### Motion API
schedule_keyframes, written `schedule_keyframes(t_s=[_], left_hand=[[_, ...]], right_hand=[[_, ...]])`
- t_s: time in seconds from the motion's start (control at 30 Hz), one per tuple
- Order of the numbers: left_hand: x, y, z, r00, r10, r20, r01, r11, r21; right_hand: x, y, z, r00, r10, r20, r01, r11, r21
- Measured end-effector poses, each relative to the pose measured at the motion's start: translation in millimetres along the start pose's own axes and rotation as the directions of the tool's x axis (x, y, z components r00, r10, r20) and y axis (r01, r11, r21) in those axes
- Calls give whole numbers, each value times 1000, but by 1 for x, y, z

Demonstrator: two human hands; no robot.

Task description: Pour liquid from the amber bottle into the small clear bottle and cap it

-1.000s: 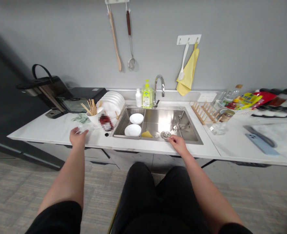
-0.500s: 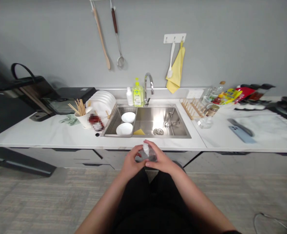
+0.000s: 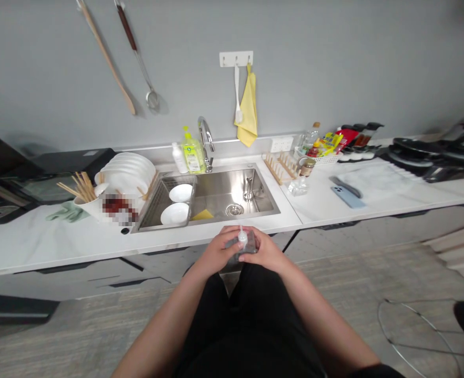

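Note:
Between my two hands is a clear pump bottle [image 3: 249, 244] with a white pump top, held in front of the counter's front edge. My left hand [image 3: 220, 249] wraps its left side, with the thumb close to the pump. My right hand [image 3: 264, 251] curls around the right side, thumb toward the front. The fingers and palms hide parts of the bottle, and I cannot make out what it contains. Just beyond my hands lies the steel sink [image 3: 255, 214].
White bowls [image 3: 175, 214] sit in the sink's left rack, a yellow sponge [image 3: 202, 214] beside it. Left stand plates [image 3: 127, 170] and a chopstick holder [image 3: 92, 207]. Right are a wooden rack [image 3: 282, 169], a jar [image 3: 306, 167] and a phone [image 3: 347, 197]. A wire-legged stool [image 3: 416, 315] stands behind right.
The view has turned to the right, so the counter items appear further left. My hands have closed more around the pump bottle, and its pump top shows more upright.

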State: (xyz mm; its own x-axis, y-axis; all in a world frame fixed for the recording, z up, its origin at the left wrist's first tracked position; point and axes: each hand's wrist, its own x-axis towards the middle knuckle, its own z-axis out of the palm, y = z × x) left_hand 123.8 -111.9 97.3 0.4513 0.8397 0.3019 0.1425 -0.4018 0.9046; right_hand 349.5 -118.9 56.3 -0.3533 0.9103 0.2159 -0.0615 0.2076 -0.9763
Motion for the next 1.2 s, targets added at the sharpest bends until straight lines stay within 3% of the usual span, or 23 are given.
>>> schedule_keyframes(t_s=[0.07, 0.13, 0.23, 0.3, 0.4, 0.5, 0.63, 0.8, 0.97, 1.2], left_hand=[[2, 2, 2, 1000, 6, 2, -6, 1000, 4], [1, 2, 8, 993, -13, -120, 13, 1000, 0], [-4, -2, 21, 915, -131, -381, 105, 991, -89], [-9, -5, 26, 881, -167, -443, 102, 980, -168], [-19, -8, 19, 926, -93, -366, 6, 973, -231], [-29, -10, 0, 963, -77, -258, 8, 966, -257], [-35, -8, -20, 952, -90, -293, 34, 982, -188], [-41, -1, -31, 990, -12, -139, -11, 987, -162], [-44, 0, -32, 970, -64, -233, 36, 992, -125], [-50, 0, -29, 989, -46, -142, 34, 995, -89]], right_hand=[[0, -3, 5, 999, -16, -46, 14, 999, -46], [0, -8, 13, 995, -31, -94, 22, 995, -97], [1, -14, 29, 992, -23, -123, 0, 982, -187], [3, -17, 37, 995, -24, -92, 2, 974, -227], [7, -19, 42, 999, -25, -36, 18, 983, -184], [10, -19, 44, 1000, 4, -22, -6, 993, -114], [12, -17, 52, 1000, 6, 22, -2, 989, -145], [15, -13, 60, 1000, -22, 16, 24, 991, -133], [14, -16, 62, 998, -42, 55, 50, 988, -147], [12, -15, 58, 998, -30, 47, 36, 990, -133]])
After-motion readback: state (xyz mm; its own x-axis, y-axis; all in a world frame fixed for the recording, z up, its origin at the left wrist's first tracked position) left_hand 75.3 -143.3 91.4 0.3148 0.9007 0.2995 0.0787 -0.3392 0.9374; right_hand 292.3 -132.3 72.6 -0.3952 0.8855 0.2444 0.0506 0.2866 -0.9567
